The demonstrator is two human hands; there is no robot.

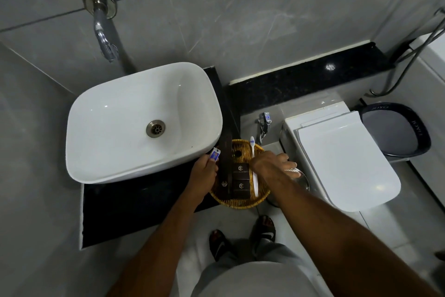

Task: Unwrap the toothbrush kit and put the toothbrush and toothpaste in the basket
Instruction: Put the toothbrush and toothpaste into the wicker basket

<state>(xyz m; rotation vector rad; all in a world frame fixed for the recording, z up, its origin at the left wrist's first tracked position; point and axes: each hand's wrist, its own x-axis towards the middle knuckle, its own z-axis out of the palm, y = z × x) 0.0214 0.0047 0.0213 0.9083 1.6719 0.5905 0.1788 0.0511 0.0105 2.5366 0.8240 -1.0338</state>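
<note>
A round wicker basket [240, 204] sits on the black counter's right end, beside the sink. The white toothbrush [255, 182] lies along the basket's right side, head pointing away from me and part of it hidden under my right wrist. My right hand [272, 164] reaches over the basket's right rim, its fingers closed on a crumpled clear wrapper [292, 171]. At the basket's left rim, my left hand [204, 171] pinches a small white and blue toothpaste tube [47, 154] just above the sink's edge.
Dark brown boxes [239, 169] and a long dark box [225, 164] fill the basket. A white basin [96, 116] with a wall tap [106, 39] is on the left. A shiny round bin rim [305, 183] lies under my right fingers. Toilet [349, 159] and dark bucket [397, 128] stand on the right.
</note>
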